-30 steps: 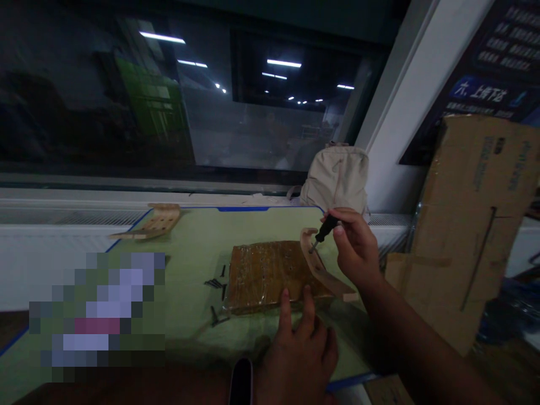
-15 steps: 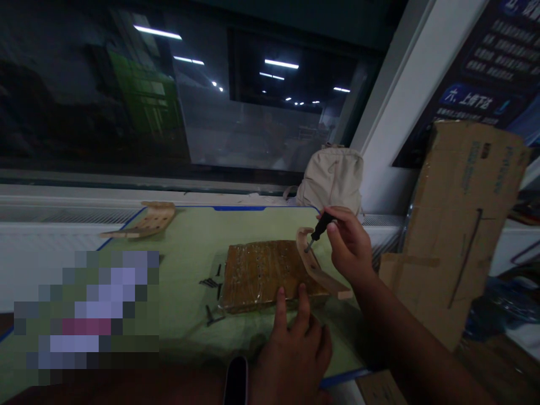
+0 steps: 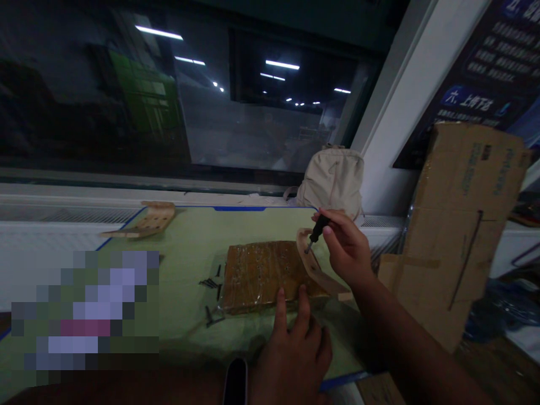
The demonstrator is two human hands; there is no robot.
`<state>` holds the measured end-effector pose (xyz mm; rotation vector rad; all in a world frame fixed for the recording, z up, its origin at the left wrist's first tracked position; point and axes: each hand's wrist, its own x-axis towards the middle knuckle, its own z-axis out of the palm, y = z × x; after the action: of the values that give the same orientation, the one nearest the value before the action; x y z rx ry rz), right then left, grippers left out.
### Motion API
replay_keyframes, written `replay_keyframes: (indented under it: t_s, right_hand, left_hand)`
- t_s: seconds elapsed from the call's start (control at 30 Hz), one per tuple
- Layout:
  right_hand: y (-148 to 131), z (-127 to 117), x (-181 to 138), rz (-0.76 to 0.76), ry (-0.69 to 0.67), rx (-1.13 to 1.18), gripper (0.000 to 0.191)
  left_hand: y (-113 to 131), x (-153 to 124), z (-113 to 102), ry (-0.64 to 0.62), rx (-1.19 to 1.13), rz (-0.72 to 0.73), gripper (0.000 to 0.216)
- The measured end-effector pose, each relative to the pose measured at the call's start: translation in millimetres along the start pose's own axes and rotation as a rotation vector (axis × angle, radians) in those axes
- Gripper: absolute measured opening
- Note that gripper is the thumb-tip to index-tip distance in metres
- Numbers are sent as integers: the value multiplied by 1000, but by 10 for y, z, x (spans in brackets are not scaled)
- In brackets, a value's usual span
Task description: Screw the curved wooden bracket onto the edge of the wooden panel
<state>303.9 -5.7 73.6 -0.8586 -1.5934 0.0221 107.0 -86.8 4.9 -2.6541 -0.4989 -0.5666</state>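
My right hand point(image 3: 346, 250) is closed around a small black screwdriver point(image 3: 314, 232), its tip set against the upper end of a curved wooden piece point(image 3: 312, 264) that stands along the right edge of a plastic-wrapped wooden panel point(image 3: 264, 273). My left hand point(image 3: 297, 343) rests at the panel's near edge, two fingers stretched onto it and pressing it down; it holds nothing. Several dark screws point(image 3: 212, 292) lie loose on the green mat point(image 3: 189, 247) just left of the panel.
Another curved wooden piece with holes point(image 3: 147, 220) lies at the mat's far left corner. A beige bag point(image 3: 331, 180) sits behind the work against the window sill. Cardboard boxes point(image 3: 459, 225) stand at the right. A blurred patch covers the near left.
My right hand and the screwdriver have shifted slightly left and up along the curved piece. The left hand keeps pressing on the panel's edge. The view has drifted a little.
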Motion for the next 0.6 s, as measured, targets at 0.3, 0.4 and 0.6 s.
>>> replay_keyframes:
  t_s: [0.3, 0.4, 0.6]
  right_hand:
    - [45, -68, 37, 42, 162, -247, 18]
    - [-23, -66, 15, -96, 25, -223, 24]
    - [20, 35, -43, 76, -19, -47, 30]
  left_hand:
    - [-25, 32, -16, -66, -50, 13, 70]
    - [-26, 30, -10, -66, -46, 17, 71]
    - [-19, 24, 2, -45, -40, 12, 70]
